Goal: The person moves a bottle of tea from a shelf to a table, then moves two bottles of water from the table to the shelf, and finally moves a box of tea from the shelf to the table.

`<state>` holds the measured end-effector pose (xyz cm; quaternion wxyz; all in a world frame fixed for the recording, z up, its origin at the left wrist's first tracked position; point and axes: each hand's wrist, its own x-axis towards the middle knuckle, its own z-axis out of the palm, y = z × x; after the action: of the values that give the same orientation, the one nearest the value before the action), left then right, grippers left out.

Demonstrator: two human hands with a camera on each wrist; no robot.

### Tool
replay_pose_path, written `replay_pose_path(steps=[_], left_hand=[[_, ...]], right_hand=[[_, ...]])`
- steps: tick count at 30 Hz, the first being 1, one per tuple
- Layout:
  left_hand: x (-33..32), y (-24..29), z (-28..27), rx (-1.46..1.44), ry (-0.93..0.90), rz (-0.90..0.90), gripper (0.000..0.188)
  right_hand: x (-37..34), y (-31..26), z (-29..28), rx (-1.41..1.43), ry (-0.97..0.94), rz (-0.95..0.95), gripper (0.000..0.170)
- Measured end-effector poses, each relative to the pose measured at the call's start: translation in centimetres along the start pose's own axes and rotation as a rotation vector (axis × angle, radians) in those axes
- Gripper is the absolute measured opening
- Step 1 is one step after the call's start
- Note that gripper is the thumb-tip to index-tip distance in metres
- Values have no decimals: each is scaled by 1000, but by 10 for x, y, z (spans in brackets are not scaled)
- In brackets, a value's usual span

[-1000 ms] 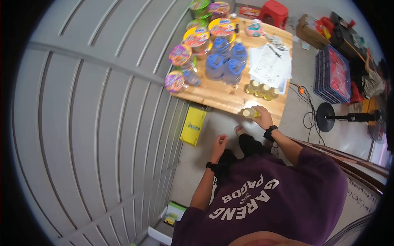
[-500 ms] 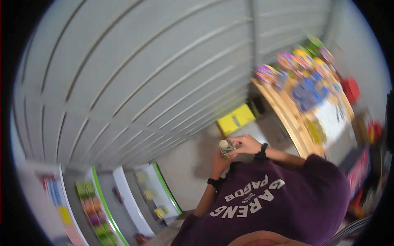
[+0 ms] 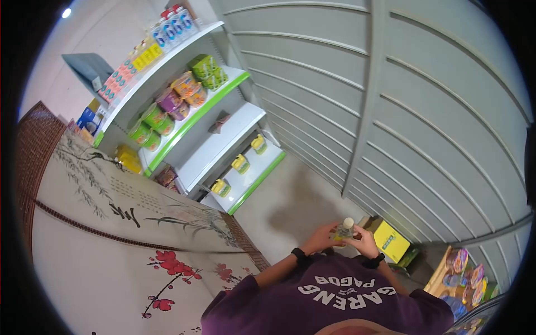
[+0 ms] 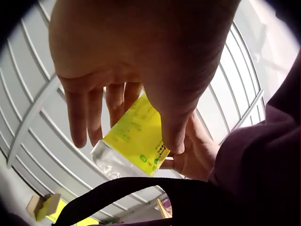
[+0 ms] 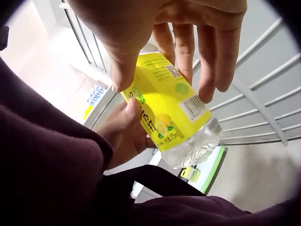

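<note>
A clear plastic bottle (image 3: 348,225) with a pale cap is held upright in front of the chest, between both hands. Its yellow label (image 5: 164,101) shows a lemon and a barcode in the right wrist view. My left hand (image 3: 320,239) holds one side, its thumb pressed on the label and its fingers (image 4: 115,103) around the far side in the left wrist view. On the other side my right hand (image 3: 366,243) grips the bottle, with thumb and fingers around the label's upper part in the right wrist view.
A white shelf unit (image 3: 223,142) stands ahead to the left, with cup noodles (image 3: 167,100), drinks and several yellow-labelled bottles (image 3: 240,164) on its tiers. A painted folding screen (image 3: 128,223) borders the left. Right are a yellow box (image 3: 389,241) and the wooden table (image 3: 439,272).
The right hand has carried the bottle away from the table and the left hand has come to hold it too. The body has turned from the table toward the shelves.
</note>
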<state>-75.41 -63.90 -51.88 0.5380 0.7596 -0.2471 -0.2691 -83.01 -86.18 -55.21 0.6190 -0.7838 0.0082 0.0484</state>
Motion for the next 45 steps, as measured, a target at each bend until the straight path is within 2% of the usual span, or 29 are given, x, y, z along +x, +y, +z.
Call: replay_pose_path(steps=[3, 7, 10, 13, 14, 17, 18, 20, 23, 26, 29, 32, 36, 39, 41, 44, 45], left_hand=[[-10, -27, -25, -8, 146, 3, 76], [-22, -53, -56, -36, 243, -60, 76], [-27, -68, -70, -21, 365, -184, 72], [-24, -91, -93, -62, 416, -172, 73], [-21, -98, -100, -88, 463, -166, 69], [-1, -96, -131, -236, 509, -156, 66], [7, -86, -147, -85, 503, -138, 63], [33, -78, -172, -140, 529, -139, 65], [65, -66, -213, -118, 589, -165, 71], [96, -68, -258, -18, 645, -176, 76], [114, -69, -297, -56, 712, -249, 75], [112, -83, -325, -73, 785, -318, 76], [91, -90, -349, -79, 945, -232, 76], [77, -79, -372, -60, 1012, -275, 75], [65, -107, -392, -8, 1058, -245, 74], [46, -116, -432, 136, 1119, -216, 67], [34, -120, -449, 146, 1120, -189, 71]], right_hand=[[40, -26, 16, -276, -106, -1, 61], [89, -46, 44, -173, -272, 22, 68], [127, -44, 60, -173, -379, -105, 72], [171, -39, 76, -243, -501, -128, 73], [187, -37, 82, -177, -538, -124, 73], [236, -41, 92, -241, -558, -190, 73], [251, -46, 93, -242, -577, -173, 72], [293, -65, 93, -246, -618, -141, 72], [347, -75, 101, -79, -555, -205, 70], [400, -92, 107, -43, -546, -184, 67], [449, -97, 127, 42, -567, -170, 66], [485, -109, 156, 61, -664, -157, 67], [520, -110, 202, -26, -837, -200, 63], [539, -127, 234, -96, -890, -232, 64], [550, -136, 260, -79, -852, -314, 68], [567, -149, 300, -144, -767, -495, 71], [576, -175, 310, -168, -756, -545, 72]])
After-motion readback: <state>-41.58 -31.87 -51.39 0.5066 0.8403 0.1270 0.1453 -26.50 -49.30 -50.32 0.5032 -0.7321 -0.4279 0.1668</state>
